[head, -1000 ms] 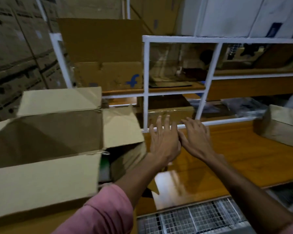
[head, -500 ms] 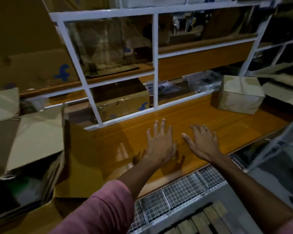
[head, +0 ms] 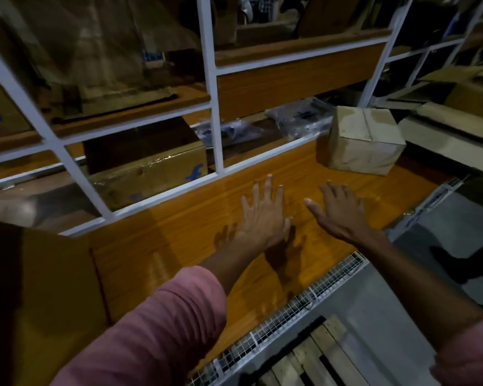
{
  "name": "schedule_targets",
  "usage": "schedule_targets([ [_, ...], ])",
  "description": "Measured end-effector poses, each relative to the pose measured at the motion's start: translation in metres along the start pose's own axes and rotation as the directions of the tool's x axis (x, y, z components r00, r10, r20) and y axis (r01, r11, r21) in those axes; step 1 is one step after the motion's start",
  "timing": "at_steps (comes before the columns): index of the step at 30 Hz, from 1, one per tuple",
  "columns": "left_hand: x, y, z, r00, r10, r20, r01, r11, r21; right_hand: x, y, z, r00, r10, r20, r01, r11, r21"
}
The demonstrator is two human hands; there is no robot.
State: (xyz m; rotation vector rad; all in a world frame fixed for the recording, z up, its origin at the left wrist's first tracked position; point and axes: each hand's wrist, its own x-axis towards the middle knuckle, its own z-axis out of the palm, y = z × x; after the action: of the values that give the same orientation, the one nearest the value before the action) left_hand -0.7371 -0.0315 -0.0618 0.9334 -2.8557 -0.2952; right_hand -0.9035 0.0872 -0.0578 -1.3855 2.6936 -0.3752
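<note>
My left hand (head: 264, 215) hovers over the glossy wooden table (head: 165, 240), fingers spread and straight, holding nothing. My right hand (head: 336, 211) is just to its right, also flat with fingers extended and empty. A small taped cardboard box (head: 364, 139) stands on the table at the far right, beyond my right hand and apart from it. A large open carton's flap (head: 39, 288) lies at the left edge of the table.
A white metal frame (head: 215, 87) runs along the table's far side, with cartons (head: 148, 168) and plastic-wrapped packets (head: 299, 118) on shelves behind it. A wire mesh strip (head: 279, 313) edges the table's near side; a wooden pallet (head: 304, 360) lies on the floor below.
The view has swung right and down: the big open carton slid off to the left and the small box came into view. Both hands moved right, spread apart and stayed empty.
</note>
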Motion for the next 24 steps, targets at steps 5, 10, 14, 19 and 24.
schedule_targets([
  [5, 0.044, 0.008, 0.006, 1.000, 0.029, 0.005, -0.028, 1.000, -0.014, 0.037, 0.019, -0.004, 0.999, 0.031, -0.012, -0.031, 0.999, 0.014],
  [10, 0.095, 0.028, 0.022, 0.999, 0.031, 0.027, -0.031, 0.999, -0.014, 0.084, 0.063, 0.002, 0.999, 0.038, 0.012, -0.038, 0.998, 0.044],
  [14, 0.147, 0.058, 0.035, 0.998, 0.009, 0.059, -0.009, 1.000, 0.001, 0.132, 0.114, 0.001, 1.000, 0.012, 0.007, -0.013, 0.998, 0.057],
  [19, 0.220, 0.109, 0.057, 0.996, 0.008, 0.086, -0.013, 0.999, 0.052, 0.202, 0.193, 0.003, 0.999, 0.032, -0.003, -0.031, 0.993, 0.116],
  [24, 0.296, 0.157, 0.081, 0.987, -0.009, 0.159, -0.001, 0.998, 0.064, 0.271, 0.263, 0.002, 1.000, 0.014, 0.006, -0.015, 0.995, 0.097],
])
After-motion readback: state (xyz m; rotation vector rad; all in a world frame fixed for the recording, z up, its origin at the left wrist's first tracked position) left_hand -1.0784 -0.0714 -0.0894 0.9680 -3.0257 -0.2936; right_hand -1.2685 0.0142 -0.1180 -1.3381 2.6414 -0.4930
